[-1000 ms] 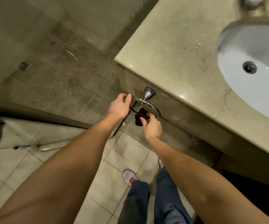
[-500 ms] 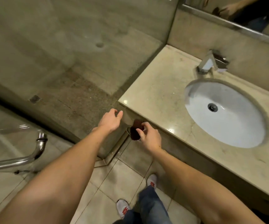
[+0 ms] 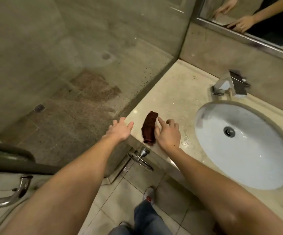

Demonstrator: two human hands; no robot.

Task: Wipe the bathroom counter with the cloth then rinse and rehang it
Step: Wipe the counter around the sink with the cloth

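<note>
A dark red cloth (image 3: pixel 149 127), folded into a narrow roll, lies on the beige stone counter (image 3: pixel 171 97) near its front left corner. My right hand (image 3: pixel 168 134) rests on the counter against the cloth's right side, index finger stretched along it, fingers apart and not closed around it. Over the counter's left corner, my left hand (image 3: pixel 120 129) is spread open and holds nothing. Just below the counter's front edge hangs a bare chrome towel ring (image 3: pixel 140 158).
A white oval sink (image 3: pixel 210 156) is sunk into the counter on the right, with a chrome faucet (image 3: pixel 230 83) behind it. A mirror (image 3: pixel 273 31) runs along the back wall. A glass shower panel with a metal handle (image 3: pixel 18 192) stands to the left.
My right hand drew the cloth off the towel ring and brought it up onto the counter, where it now lies. My left hand let go of the ring and rose to the counter's corner.
</note>
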